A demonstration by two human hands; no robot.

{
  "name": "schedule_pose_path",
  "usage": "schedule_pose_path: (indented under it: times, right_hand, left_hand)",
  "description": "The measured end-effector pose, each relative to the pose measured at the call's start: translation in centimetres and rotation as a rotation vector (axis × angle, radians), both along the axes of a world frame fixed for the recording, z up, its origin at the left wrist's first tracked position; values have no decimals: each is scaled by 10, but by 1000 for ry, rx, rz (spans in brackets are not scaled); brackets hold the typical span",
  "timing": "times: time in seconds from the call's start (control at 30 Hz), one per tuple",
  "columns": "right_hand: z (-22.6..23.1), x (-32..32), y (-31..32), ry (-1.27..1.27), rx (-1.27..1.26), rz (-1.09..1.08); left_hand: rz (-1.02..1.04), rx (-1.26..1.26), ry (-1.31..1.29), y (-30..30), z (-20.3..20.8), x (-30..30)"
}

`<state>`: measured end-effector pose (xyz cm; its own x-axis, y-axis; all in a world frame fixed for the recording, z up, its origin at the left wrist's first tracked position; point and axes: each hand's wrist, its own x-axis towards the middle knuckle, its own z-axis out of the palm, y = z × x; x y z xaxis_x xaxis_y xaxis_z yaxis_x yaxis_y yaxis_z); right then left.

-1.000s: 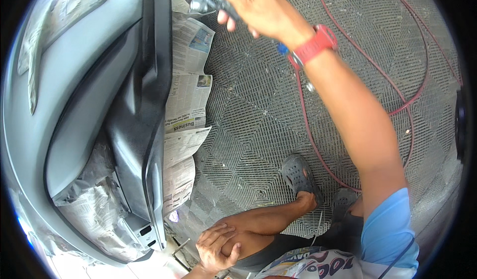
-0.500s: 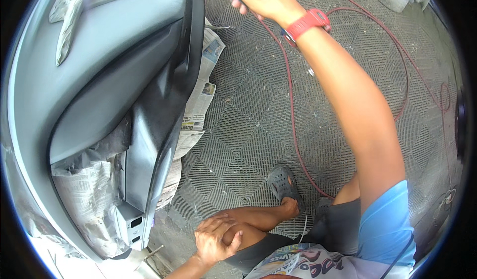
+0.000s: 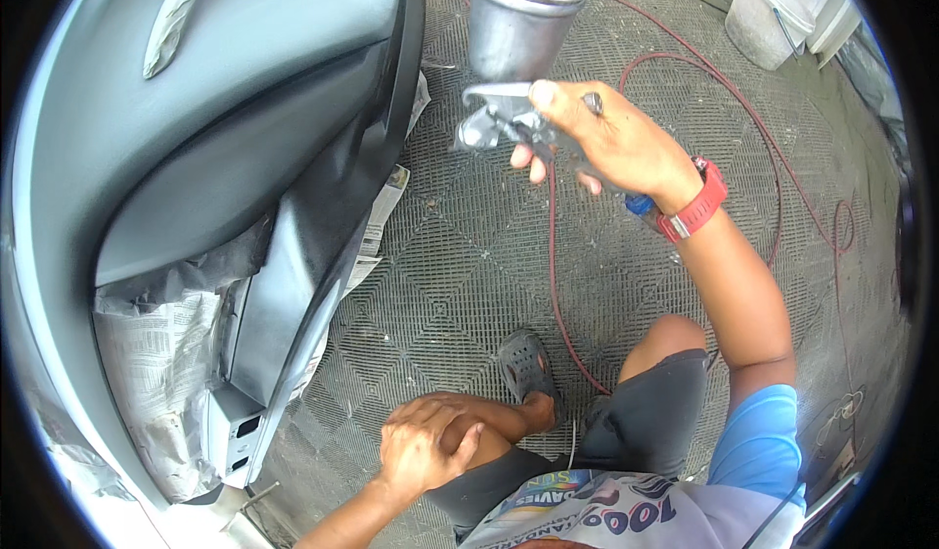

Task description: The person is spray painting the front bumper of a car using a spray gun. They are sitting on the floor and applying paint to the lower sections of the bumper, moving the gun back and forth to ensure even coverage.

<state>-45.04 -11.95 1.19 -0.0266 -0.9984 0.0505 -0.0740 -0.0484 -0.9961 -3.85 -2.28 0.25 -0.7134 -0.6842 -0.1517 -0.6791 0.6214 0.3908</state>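
A metal spray gun [image 3: 509,123] with a large silver cup [image 3: 523,30] on top is gripped in my right hand [image 3: 611,143], its nozzle end pointing left. The gun is held above the floor, apart from the door panel [image 3: 245,148] at the left. That panel looks like a car door's inner side, grey with a black-dusted section. Newspaper masking [image 3: 161,363] covers its lower pocket area. My left hand [image 3: 425,446] lies on my bent knee with its fingers stretched over it, holding nothing.
A thin red air hose [image 3: 553,255] runs across the textured mat [image 3: 440,295] and loops at the right. A whitish bucket [image 3: 771,16] stands at the far right. More newspaper [image 3: 383,202] sticks out beneath the panel's right edge. My clog [image 3: 528,363] stands on the mat.
My right hand has drawn the spray gun back from the far end of the panel, nearer me and to the right, bringing its cup into view. My left hand stays on the knee.
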Motion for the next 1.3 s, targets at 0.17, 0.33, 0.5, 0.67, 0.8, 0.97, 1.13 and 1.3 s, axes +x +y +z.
schedule_pose_path:
  times: [0.17, 0.33, 0.5, 0.67, 0.8, 0.97, 1.13, 1.3]
  right_hand:
    - [11, -22, -56, 137, -3, -225]
    - [28, -38, -128, 283, -28, -482]
    - [53, -9, -102, 273, -16, -415]
    - [87, 43, -26, 65, 237, -194]
    - [96, 80, 2, 55, 267, -223]
    - [149, 150, 39, -67, 336, -180]
    - [206, 211, 77, -79, 360, -54]
    - [211, 245, 75, 46, 320, -189]
  left_hand:
    - [-29, 9, 21, -10, -3, -16]
    - [-100, 67, -23, -23, -1, -39]
    - [-172, 263, -35, -14, 13, -56]
    - [-159, 486, -75, 29, 33, -42]
    - [-94, 562, -143, 96, 51, -16]
    - [80, 673, -183, 189, 58, 6]
    - [346, 624, -90, 293, 48, 42]
    - [677, 593, -17, 349, 67, 100]
